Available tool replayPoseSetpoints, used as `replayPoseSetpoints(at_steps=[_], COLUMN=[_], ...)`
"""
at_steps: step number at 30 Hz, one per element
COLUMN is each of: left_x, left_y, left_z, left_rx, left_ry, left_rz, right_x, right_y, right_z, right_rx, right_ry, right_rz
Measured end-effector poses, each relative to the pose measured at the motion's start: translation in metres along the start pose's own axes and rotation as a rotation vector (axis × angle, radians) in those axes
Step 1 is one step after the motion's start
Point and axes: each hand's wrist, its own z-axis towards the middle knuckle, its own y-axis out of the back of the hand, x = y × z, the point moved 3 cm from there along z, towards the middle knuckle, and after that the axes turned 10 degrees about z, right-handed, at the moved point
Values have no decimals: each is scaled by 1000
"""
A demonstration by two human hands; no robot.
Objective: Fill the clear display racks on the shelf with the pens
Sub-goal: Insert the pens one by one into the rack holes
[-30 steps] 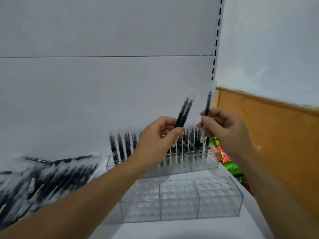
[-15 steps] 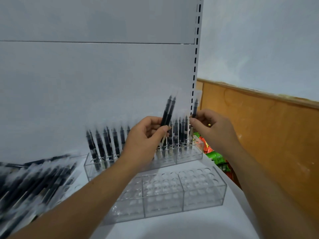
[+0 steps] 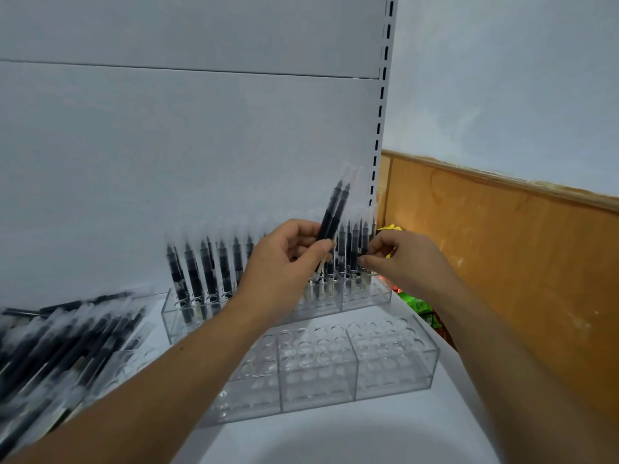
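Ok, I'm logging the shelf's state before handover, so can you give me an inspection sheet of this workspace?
Surface: white shelf, carrying two racks and loose pens.
Job's things: rear rack partly filled with upright pens; front rack, visible holes empty; pen pile at left.
Clutter: colourful packets beyond the shelf's right edge.
Grippers: left hand holds two pens; right hand pinches a rack pen at the rear rack's right end.
Cables: nothing seen.
Surroundings: white back panel, slotted upright, wooden panel.

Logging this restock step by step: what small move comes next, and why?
Probably the right hand should release the pen it pinches, which stands in the rear rack; the left hand holds two pens and the front rack is empty.
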Motion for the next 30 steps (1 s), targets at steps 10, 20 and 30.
replayPoseSetpoints(at_steps=[10,20,30], left_x=[0,-1,-2], left_y=[0,-4,-2], left_z=[0,-1,0], left_rx=[8,70,27], left_ry=[33,22,45], left_rz=[-24,-31,-66], right_x=[22,45,17], right_y=[15,-1,22], right_z=[-8,-16,-8], right_rx=[-223,42,-487], right_ry=[196,289,140], right_rz=[241,617,505])
